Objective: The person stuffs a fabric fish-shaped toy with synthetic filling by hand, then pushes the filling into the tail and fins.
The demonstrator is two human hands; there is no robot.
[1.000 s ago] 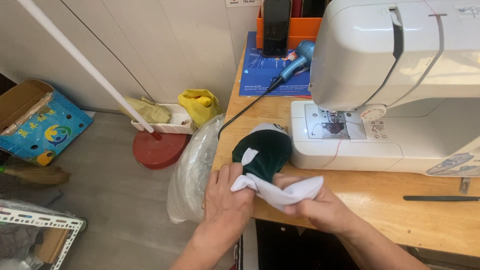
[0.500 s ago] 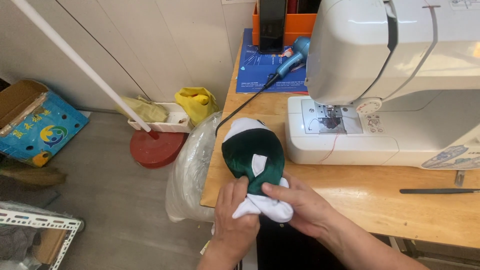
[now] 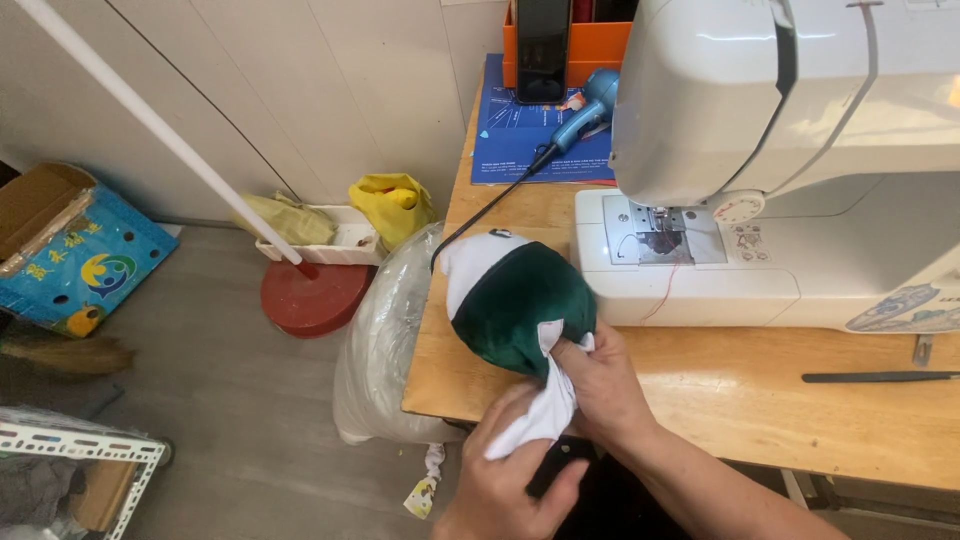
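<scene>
A stuffed shape of dark green velvet with white parts [image 3: 515, 300] rests on the near left corner of the wooden table [image 3: 760, 400]. My right hand [image 3: 598, 385] presses against its near side, fingers pinching the white cloth there. My left hand [image 3: 510, 480] is lower, at the table edge, and grips the loose white cloth tail [image 3: 535, 420] that hangs from the green shape.
A white sewing machine [image 3: 800, 160] fills the table's right side. A blue corded tool [image 3: 585, 115] lies on a blue mat behind. A black tool [image 3: 875, 377] lies at right. A clear plastic bag [image 3: 385, 340], red base [image 3: 312, 297], yellow bag [image 3: 392, 205] and blue box [image 3: 85, 262] sit on the floor.
The green shape has turned so more green and a white end show. My hands have slid back toward me, now pulling on the white cloth tail.
</scene>
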